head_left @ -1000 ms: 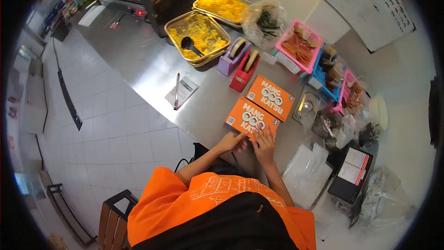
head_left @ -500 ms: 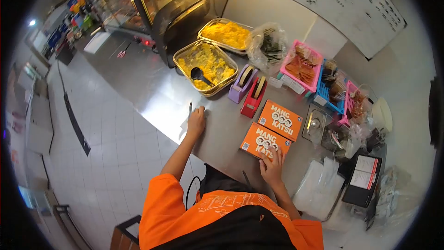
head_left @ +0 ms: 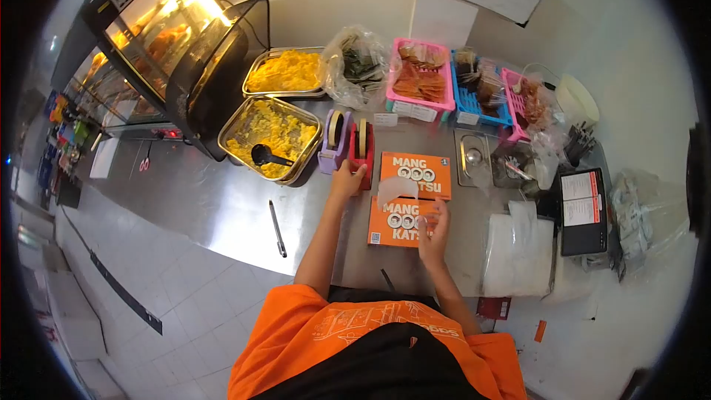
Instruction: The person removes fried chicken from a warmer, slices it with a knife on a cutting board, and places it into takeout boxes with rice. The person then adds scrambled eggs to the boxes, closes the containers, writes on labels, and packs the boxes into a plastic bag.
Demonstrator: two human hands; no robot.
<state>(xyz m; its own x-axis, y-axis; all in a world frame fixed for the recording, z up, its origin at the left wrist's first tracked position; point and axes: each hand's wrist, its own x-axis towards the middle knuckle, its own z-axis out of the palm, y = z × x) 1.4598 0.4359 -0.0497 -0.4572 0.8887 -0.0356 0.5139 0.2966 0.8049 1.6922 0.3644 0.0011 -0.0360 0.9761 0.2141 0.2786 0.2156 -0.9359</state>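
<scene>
My left hand point(head_left: 348, 180) is at the near end of a red tape dispenser point(head_left: 361, 150), its fingers closed on that end. A purple tape dispenser point(head_left: 335, 144) stands just left of it. My right hand point(head_left: 434, 233) is raised at the right side of the nearer orange box point(head_left: 391, 231), its fingers smeared by motion. Behind that box lies a second orange box point(head_left: 437, 170) with the same print. A blurred whitish slip point(head_left: 398, 190) overlaps both boxes; whether my right hand touches it is unclear. On the counter at left lies a pen point(head_left: 277, 228).
Two metal trays of yellow food, the nearer tray point(head_left: 222, 137) with a black ladle point(head_left: 268, 155), stand by the lit display warmer point(head_left: 211, 78). Pink baskets and a blue basket point(head_left: 474, 120) line the wall. White plastic bags point(head_left: 518, 255) and a black tablet-like device point(head_left: 583, 226) lie right.
My left hand has left the pen on the counter and moved right to the red dispenser. My right hand has lifted off the nearer box. A whitish slip now shows over the boxes. The view has turned.
</scene>
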